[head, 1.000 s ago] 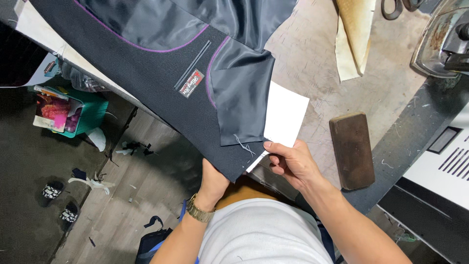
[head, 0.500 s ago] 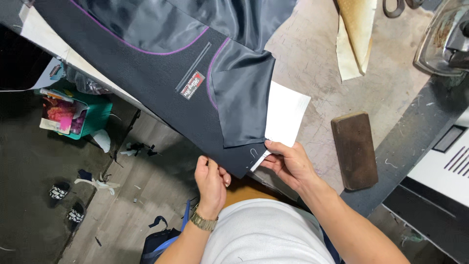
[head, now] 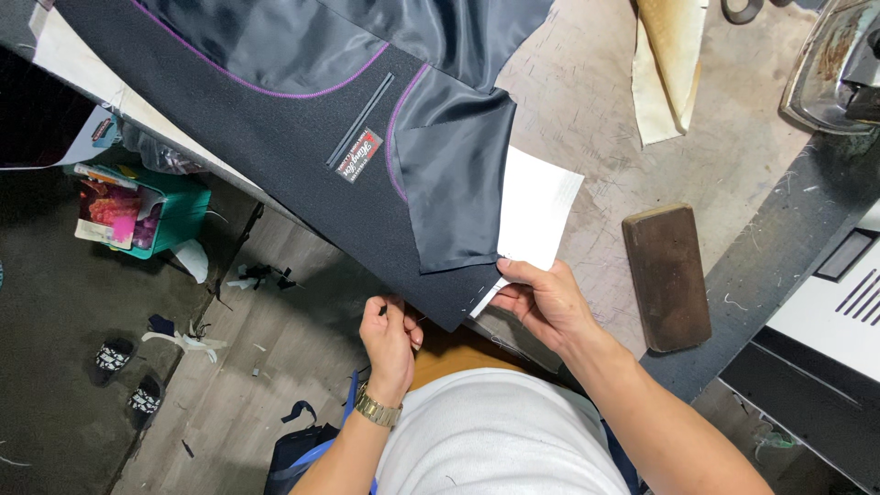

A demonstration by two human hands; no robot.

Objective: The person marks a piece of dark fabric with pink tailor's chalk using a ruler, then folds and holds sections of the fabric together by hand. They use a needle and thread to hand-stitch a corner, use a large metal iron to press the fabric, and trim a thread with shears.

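Note:
A dark suit jacket (head: pixel 275 156) lies inside-out on the worktable, its glossy lining (head: pixel 458 183) edged with purple piping and a small label sewn in. A white fabric panel (head: pixel 536 206) sticks out under the lining's right edge. My right hand (head: pixel 545 302) pinches the jacket's lower corner where the white panel meets the dark cloth. My left hand (head: pixel 390 335), with a gold wristwatch on its wrist, is just below the jacket's hem off the table edge, fingers curled as if pinching something thin; what it holds is too small to tell.
A brown wooden block (head: pixel 667 277) lies to the right on the worn table (head: pixel 596 101). A cream cloth (head: pixel 669 64) and an iron (head: pixel 839 69) sit at the top right. Below left are a teal basket (head: pixel 170 215), sandals (head: pixel 128 376) and scraps on the floor.
My left hand has come out from under the jacket's hem and pulled down and left, away from the cloth. My right hand keeps its pinch on the corner.

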